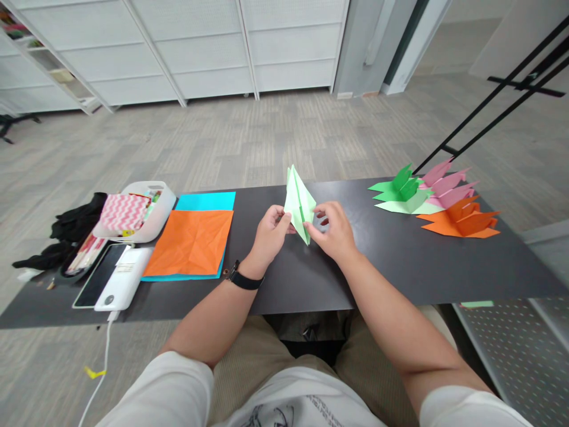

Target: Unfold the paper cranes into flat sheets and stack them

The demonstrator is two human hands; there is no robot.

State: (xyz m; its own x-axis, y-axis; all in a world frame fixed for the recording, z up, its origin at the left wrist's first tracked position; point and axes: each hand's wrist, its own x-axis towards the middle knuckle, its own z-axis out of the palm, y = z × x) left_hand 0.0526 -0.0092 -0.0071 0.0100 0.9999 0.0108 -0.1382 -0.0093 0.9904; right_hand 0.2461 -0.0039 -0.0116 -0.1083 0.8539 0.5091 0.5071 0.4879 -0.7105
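You hold the pale green folded paper (297, 198) between your two hands over the middle of the desk (400, 270), its long point aimed away from you. Your left hand (270, 232) has a narrow grip, pinching the left edge under the thumb; your right hand (334, 232) grips the right edge between thumb and curled fingers. To your left, an orange sheet (191, 243) lies over a blue sheet (207, 201); to your right stand green (402, 187), pink (448, 185) and orange folded papers (464, 220).
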